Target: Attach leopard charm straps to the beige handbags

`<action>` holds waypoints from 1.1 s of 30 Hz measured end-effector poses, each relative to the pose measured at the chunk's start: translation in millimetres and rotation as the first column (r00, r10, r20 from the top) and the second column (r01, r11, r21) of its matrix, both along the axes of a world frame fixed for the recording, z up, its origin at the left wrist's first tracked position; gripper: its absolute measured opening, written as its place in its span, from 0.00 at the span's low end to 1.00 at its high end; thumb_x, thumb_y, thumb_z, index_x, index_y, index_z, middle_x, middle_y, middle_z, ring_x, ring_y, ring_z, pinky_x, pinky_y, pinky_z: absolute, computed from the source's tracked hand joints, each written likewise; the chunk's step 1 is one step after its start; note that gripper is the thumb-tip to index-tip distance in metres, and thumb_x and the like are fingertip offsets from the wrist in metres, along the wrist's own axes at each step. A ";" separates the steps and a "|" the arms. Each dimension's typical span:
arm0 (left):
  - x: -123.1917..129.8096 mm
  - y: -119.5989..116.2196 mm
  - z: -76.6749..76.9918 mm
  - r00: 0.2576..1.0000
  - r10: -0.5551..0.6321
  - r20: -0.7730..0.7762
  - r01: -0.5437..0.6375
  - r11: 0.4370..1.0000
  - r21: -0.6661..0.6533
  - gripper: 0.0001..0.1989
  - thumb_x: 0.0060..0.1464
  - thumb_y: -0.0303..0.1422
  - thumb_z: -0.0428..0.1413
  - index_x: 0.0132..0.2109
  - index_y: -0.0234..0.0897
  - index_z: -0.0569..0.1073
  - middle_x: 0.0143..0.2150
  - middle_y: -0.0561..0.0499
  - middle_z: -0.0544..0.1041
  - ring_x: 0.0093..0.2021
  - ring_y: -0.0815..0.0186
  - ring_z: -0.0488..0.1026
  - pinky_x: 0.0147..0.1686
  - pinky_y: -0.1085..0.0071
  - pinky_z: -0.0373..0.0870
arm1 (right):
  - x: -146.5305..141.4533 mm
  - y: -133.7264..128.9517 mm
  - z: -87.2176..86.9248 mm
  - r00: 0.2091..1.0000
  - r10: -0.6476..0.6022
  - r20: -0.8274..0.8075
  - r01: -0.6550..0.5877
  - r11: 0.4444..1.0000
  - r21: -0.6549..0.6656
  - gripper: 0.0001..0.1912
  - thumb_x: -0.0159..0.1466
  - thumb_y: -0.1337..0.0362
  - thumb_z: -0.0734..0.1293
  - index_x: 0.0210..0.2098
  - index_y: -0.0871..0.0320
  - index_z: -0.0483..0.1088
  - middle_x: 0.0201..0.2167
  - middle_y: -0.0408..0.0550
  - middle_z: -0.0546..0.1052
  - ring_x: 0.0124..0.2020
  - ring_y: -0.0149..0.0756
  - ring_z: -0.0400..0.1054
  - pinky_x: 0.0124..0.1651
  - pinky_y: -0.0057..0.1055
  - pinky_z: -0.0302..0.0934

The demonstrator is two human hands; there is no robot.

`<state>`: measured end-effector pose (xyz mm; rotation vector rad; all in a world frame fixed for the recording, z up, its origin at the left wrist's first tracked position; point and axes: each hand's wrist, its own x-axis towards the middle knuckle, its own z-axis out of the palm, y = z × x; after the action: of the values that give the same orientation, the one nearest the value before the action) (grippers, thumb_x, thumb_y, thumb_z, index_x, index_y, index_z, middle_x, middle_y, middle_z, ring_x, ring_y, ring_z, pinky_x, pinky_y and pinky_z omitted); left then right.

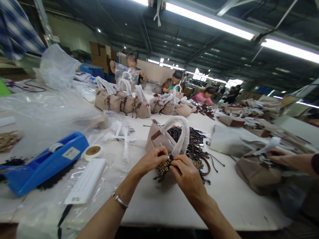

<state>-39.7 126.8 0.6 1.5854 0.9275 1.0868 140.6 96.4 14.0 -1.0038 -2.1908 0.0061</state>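
Observation:
A beige handbag [158, 137] with wrapped white handles [185, 132] stands on the table in front of me. My left hand [156, 158] pinches the leopard-print charm [163, 168] at the bag's ring, its thumb and fingers closed. Fingers bent, my right hand [185, 171] is closed at the same ring, just right of the left one; what lies between its fingertips is too small to name. Behind both hands and the bag lies a pile of dark beaded and leopard-print charms [191, 141] with black cords.
On the left are a blue tape dispenser [50, 159], a tape roll [92, 152], a white power strip [86, 181] and clear plastic. Several finished-looking bags [142, 106] line the back. At right, another person's hand [281, 157] touches a bag [256, 172]. More people sit beyond.

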 end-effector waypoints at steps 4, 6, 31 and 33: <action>11.4 -3.4 -5.3 0.981 0.193 -0.008 -0.191 0.973 0.127 0.07 0.57 0.33 0.50 0.30 0.38 0.66 0.28 0.55 0.67 0.31 0.67 0.64 0.34 0.72 0.62 | 8.8 -0.3 7.8 0.996 0.019 -0.085 -0.025 0.997 -0.070 0.06 0.63 0.70 0.65 0.33 0.56 0.74 0.36 0.49 0.74 0.39 0.37 0.69 0.46 0.37 0.65; 17.0 -8.0 -4.3 0.948 0.314 -0.051 -0.283 0.906 0.315 0.08 0.58 0.32 0.49 0.30 0.39 0.66 0.32 0.52 0.70 0.36 0.64 0.66 0.41 0.67 0.63 | 10.0 -0.7 9.7 0.980 0.012 -0.198 -0.040 0.989 -0.140 0.05 0.62 0.68 0.66 0.34 0.56 0.75 0.37 0.49 0.75 0.39 0.37 0.70 0.46 0.36 0.66; 29.9 -4.1 -16.0 0.761 0.363 0.538 -0.190 0.917 -0.350 0.16 0.54 0.44 0.56 0.33 0.39 0.58 0.22 0.63 0.65 0.15 0.78 0.59 0.11 0.83 0.48 | 27.3 2.3 17.4 0.952 -0.238 0.191 0.260 0.960 -0.104 0.05 0.61 0.70 0.65 0.32 0.56 0.72 0.34 0.47 0.73 0.32 0.37 0.69 0.36 0.33 0.61; 30.5 -4.7 -14.9 0.754 0.345 0.559 -0.156 0.921 -0.357 0.17 0.53 0.45 0.56 0.33 0.39 0.58 0.26 0.61 0.70 0.14 0.80 0.60 0.10 0.84 0.47 | 32.0 4.3 17.8 0.915 -0.272 0.297 0.304 0.951 -0.065 0.07 0.62 0.70 0.66 0.27 0.56 0.70 0.30 0.46 0.72 0.31 0.37 0.68 0.35 0.33 0.59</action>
<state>-9.2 122.1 -14.3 0.7773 0.8082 1.4647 172.6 100.8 31.9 -1.4628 -2.2938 -0.1660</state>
